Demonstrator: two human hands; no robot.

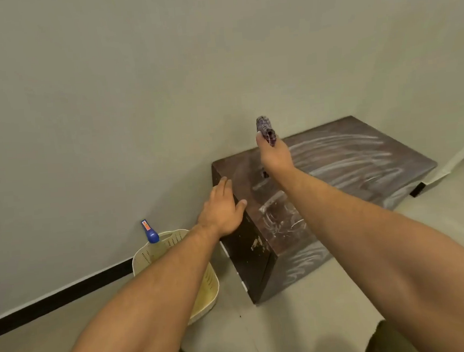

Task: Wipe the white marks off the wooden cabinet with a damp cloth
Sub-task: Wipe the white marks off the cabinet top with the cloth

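Two hands working: right hand [275,155] gripping cloth [265,128] above streaked cabinet [362,154]; left hand [222,211] resting flat, fingers spread, on its edge.

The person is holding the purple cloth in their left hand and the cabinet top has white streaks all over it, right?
Not quite. The head view shows the purple cloth bunched in the right hand; the left hand is open and empty at the cabinet edge. The white streaks are indeed there.
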